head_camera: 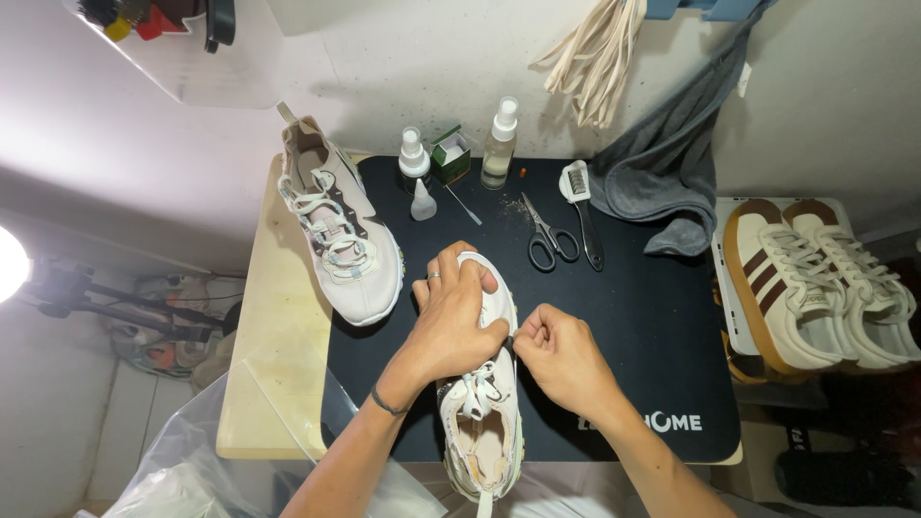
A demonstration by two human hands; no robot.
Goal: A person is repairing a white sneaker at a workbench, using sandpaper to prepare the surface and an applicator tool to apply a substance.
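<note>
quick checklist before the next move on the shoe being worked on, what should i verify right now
1. Left hand steadies the white sneaker at its toe: ok.
2. Right hand pinched at the shoe's side; whether it holds a tool: cannot tell.
3. Sneaker lying on the black mat: ok.
4. Scissors and brush lie apart from both hands: ok.
5. Spray bottles upright at the mat's far edge: ok.
6. Second sneaker clear of the hands: ok.

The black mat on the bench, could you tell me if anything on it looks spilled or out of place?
Pale crumbs are scattered on the black mat beside the scissors, and a small orange bit lies loose near the spray bottle.
</note>
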